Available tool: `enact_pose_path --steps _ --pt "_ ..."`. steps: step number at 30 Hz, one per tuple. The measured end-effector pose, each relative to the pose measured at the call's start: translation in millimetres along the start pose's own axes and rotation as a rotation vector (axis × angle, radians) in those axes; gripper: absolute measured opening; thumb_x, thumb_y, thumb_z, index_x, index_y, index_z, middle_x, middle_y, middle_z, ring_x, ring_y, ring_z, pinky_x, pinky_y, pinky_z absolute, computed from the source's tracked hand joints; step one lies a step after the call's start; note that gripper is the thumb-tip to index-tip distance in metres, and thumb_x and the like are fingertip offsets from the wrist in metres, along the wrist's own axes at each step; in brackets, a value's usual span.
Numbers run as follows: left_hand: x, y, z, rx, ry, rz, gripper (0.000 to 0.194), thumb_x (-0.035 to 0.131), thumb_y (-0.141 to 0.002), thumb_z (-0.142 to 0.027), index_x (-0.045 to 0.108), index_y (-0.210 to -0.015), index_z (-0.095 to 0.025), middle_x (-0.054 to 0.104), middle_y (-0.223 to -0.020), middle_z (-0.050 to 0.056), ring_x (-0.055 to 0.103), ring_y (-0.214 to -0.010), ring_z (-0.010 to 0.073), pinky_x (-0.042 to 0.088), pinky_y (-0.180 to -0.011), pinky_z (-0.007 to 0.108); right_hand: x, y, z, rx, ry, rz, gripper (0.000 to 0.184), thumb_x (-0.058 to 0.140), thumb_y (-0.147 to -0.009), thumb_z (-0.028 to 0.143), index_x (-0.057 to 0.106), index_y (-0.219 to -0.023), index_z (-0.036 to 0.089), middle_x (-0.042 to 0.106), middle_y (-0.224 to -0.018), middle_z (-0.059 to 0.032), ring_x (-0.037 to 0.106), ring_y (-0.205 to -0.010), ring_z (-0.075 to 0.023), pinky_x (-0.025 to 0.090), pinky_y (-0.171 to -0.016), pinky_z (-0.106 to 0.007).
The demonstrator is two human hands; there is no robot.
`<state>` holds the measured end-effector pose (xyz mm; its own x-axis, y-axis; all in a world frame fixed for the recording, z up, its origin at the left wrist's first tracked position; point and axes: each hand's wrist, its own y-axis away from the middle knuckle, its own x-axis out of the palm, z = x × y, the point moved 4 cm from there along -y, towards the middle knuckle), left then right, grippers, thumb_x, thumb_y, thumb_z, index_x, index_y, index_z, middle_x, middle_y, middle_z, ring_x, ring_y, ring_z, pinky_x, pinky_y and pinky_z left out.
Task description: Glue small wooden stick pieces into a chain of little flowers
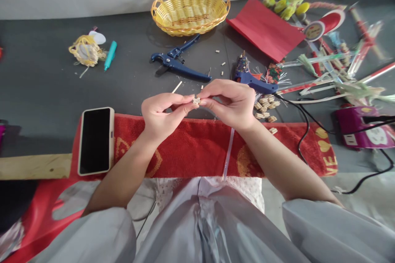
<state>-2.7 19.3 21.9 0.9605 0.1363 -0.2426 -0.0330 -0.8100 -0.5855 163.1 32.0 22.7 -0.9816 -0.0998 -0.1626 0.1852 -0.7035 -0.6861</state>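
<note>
A small cluster of short pale tube pieces point(196, 100) is pinched between both hands, above the red towel's far edge. My left hand point(162, 113) closes thumb and forefinger on its left side. My right hand point(231, 100) grips the right side, also between thumb and forefinger. Similar small clusters point(266, 103) lie in a pile just beyond my right wrist. Several loose short pieces point(223, 64) are scattered on the table, and a thin pale stick point(177, 86) lies behind my left hand. Beyond them rests a blue hand cutter point(177, 63).
A blue glue gun point(256, 82) with a black cord lies right of centre. At the back are a wicker basket point(191, 8) and red paper point(265, 28). Craft sticks and ribbons crowd the right, near a purple power box point(358, 127). A phone point(96, 141) lies on the red towel point(191, 144).
</note>
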Motion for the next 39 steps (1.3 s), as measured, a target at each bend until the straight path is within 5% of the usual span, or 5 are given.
enact_pose_path --steps 5,16,25,39 --pt "1.1 -1 -2 -0.050 0.025 -0.015 0.022 0.084 -0.070 -0.041 0.075 -0.071 -0.021 0.074 -0.065 0.000 0.065 -0.051 0.0102 0.050 -0.048 0.022 0 1 0 0.027 0.019 -0.010 0.022 0.074 -0.083 0.040 0.075 -0.082 0.018 0.074 -0.077 -0.0019 0.069 -0.070 -0.0116 0.055 -0.064 -0.025" --pt "14.3 2 20 -0.546 0.351 0.176 0.037 0.079 -0.072 -0.054 0.072 -0.084 -0.020 0.057 -0.044 -0.006 0.043 -0.028 0.0038 0.028 -0.026 0.016 0 1 1 0.051 0.144 -0.022 0.014 0.070 -0.087 0.034 0.076 -0.086 0.021 0.075 -0.080 -0.0018 0.067 -0.071 -0.0125 0.056 -0.068 -0.027" --pt "9.6 -3 4 -0.294 0.163 0.169 0.027 0.075 -0.078 -0.045 0.066 -0.082 -0.020 0.055 -0.050 -0.007 0.045 -0.036 0.0028 0.036 -0.036 0.015 0 0 1 -0.047 0.154 0.050 0.015 0.066 -0.089 0.033 0.073 -0.098 0.022 0.071 -0.085 -0.0021 0.065 -0.072 -0.0114 0.056 -0.065 -0.026" --pt "13.5 -4 7 -0.363 0.191 0.247 0.027 0.076 -0.075 -0.040 0.061 -0.077 -0.019 0.051 -0.051 -0.007 0.043 -0.039 0.0031 0.034 -0.036 0.016 -4 -2 -2 -0.179 0.291 0.198 0.008 0.061 -0.092 0.029 0.066 -0.098 0.026 0.060 -0.095 -0.0017 0.062 -0.088 -0.0145 0.054 -0.078 -0.033"
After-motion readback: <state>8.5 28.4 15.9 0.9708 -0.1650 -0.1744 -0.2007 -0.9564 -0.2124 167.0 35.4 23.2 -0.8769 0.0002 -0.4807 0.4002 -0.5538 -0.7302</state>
